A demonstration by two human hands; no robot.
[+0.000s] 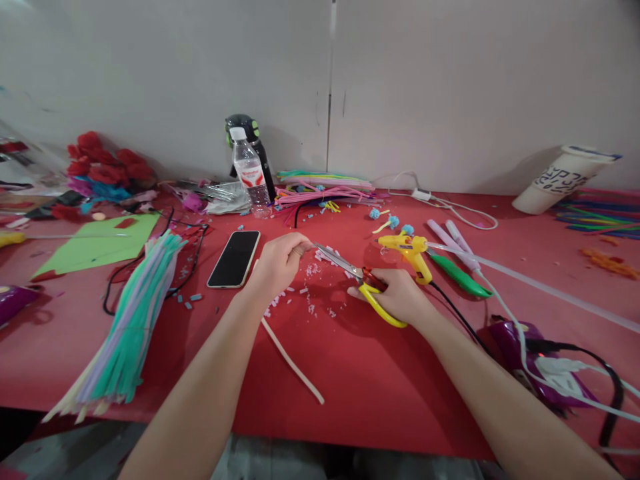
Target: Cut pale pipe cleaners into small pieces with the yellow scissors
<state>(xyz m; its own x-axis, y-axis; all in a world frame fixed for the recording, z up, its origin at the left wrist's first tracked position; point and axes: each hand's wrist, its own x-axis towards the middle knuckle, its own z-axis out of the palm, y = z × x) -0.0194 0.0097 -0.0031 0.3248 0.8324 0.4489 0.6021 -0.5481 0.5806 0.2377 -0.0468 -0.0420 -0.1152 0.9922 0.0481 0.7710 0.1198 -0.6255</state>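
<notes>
My right hand (400, 292) grips a pair of scissors (343, 261) with yellow and dark red handles, the blades pointing left. At the blade tips, my left hand (286, 260) is closed in a pinch; whatever lies between its fingers is too small to make out. A whitish pipe cleaner (294, 363) lies on the table and passes behind my left forearm, so I cannot tell whether it reaches the fingers. Small pale pink clippings (313, 270) are scattered beneath the blades. Left of my left hand lies a phone (234, 259).
A bundle of green, lilac and cream pipe cleaners (135, 320) lies at left on the red table (370, 393). A yellow glue gun (407, 250), green-handled tool (460, 275) and purple power strip (540, 367) with cables are at right. A bottle (251, 177) and cup (560, 180) stand behind.
</notes>
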